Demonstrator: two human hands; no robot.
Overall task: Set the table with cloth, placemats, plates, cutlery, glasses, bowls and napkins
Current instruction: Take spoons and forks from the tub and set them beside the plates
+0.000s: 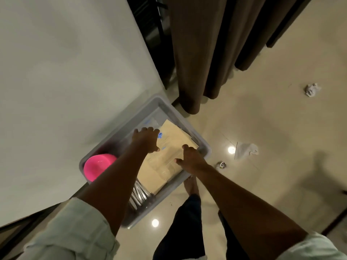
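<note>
Your left hand [145, 139] and right hand [189, 159] spread wide over flat tan placemats [174, 141], inside a grey plastic bin [187, 126] on the shiny floor, round pink bowl [97, 166] in its corner

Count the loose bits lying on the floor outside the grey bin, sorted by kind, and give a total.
Crumpled white paper ball: 1
White cloth or tissue: 1
Small dark wrapper scrap, too blurred to identify: 1
Total: 3

The left forearm [112, 177] hides part of the pink bowl [97, 166]; blurred metal pieces [139, 194] in the bin [187, 121] unidentifiable.
</note>
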